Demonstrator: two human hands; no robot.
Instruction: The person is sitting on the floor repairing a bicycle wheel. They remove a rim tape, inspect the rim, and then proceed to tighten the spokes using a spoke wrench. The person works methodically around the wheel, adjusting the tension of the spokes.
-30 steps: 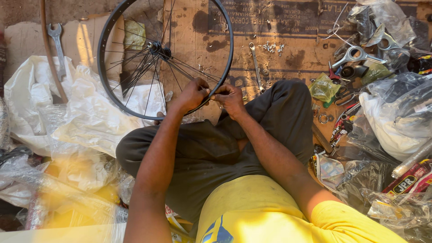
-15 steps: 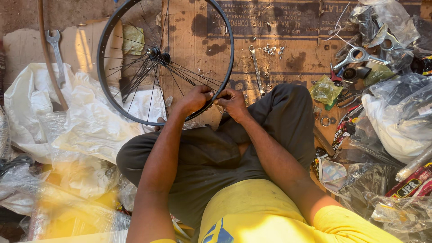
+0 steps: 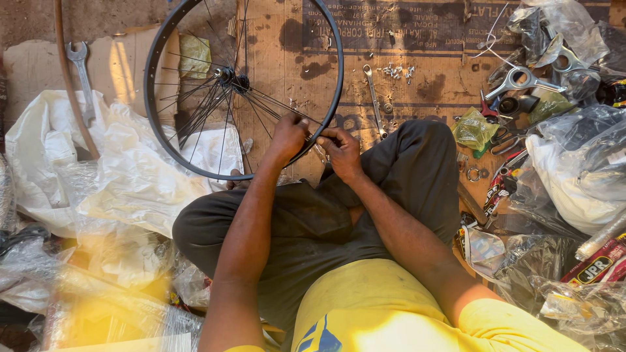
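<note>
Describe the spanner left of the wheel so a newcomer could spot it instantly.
Start at the black bicycle wheel rim that both hands work on, then look to the upper left corner, past a curved brown rod. There a long grey spanner lies flat on pale cardboard. Unlike the slimmer spanner right of the wheel, it sits alone, its open jaw pointing up.

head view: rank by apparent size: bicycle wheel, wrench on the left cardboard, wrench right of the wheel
1. Bicycle wheel, largest by far.
2–3. Left wrench and right wrench: lengths look alike, so unranked; the left looks thicker.
</note>
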